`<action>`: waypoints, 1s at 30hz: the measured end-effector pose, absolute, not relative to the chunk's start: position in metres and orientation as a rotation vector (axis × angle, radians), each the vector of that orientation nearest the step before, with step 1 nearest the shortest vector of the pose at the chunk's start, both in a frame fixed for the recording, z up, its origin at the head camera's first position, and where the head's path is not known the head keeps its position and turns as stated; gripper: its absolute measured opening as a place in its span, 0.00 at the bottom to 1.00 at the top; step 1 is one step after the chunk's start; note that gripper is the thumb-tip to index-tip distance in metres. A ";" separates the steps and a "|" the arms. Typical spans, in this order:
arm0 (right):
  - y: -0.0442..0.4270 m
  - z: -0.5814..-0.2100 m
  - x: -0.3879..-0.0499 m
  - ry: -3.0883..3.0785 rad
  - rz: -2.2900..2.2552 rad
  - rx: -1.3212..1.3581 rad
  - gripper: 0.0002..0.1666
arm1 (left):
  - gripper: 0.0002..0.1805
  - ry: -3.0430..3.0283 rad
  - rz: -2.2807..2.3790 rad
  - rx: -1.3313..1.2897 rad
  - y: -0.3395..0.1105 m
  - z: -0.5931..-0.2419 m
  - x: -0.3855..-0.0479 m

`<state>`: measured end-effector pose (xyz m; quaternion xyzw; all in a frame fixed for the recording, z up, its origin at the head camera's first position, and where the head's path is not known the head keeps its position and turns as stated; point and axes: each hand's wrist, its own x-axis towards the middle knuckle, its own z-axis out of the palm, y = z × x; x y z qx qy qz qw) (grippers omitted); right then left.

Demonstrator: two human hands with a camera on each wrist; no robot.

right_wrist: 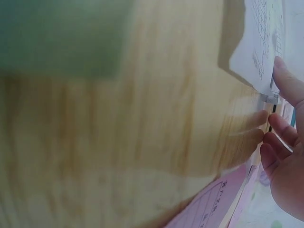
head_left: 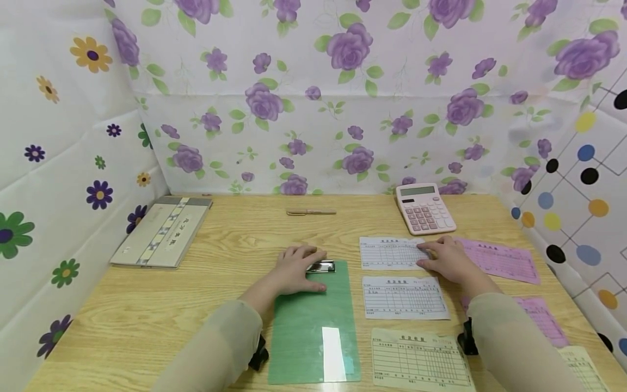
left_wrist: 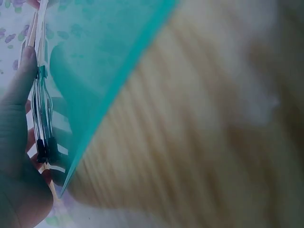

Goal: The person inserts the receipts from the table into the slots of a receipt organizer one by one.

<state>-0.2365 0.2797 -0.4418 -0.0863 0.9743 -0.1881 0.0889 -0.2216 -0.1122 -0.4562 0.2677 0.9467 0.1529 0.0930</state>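
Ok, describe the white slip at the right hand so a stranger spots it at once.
On the wooden table, find the green clipboard, then the calculator beyond it to the right. Just in front of the calculator lies the slip, white with a printed grid. A second white slip lies nearer the person, but only this one has the right hand at its right end.

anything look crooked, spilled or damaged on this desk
Nothing looks spilled or damaged. The upper pink slip slants down to the right, out of line with the upper white slip beside it, and the calculator sits slightly angled. In the right wrist view, a white slip's edge seems lifted, casting a shadow.
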 end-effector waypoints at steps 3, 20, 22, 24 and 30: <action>0.279 -0.441 -0.237 2.894 -0.561 -0.266 0.34 | 0.48 2.811 0.449 0.802 -0.112 -0.456 -0.221; 0.277 -0.444 -0.243 2.814 -0.699 -0.271 0.31 | 0.46 2.816 0.439 0.811 -0.112 -0.456 -0.222; 0.276 -0.444 -0.242 2.790 -0.752 -0.230 0.31 | 0.46 2.820 0.439 0.813 -0.113 -0.457 -0.223; 0.274 -0.444 -0.241 2.772 -0.804 -0.183 0.31 | 0.45 2.821 0.439 0.818 -0.114 -0.457 -0.223; 0.271 -0.442 -0.242 2.755 -0.918 -0.093 0.29 | 0.45 2.821 0.438 0.828 -0.116 -0.457 -0.225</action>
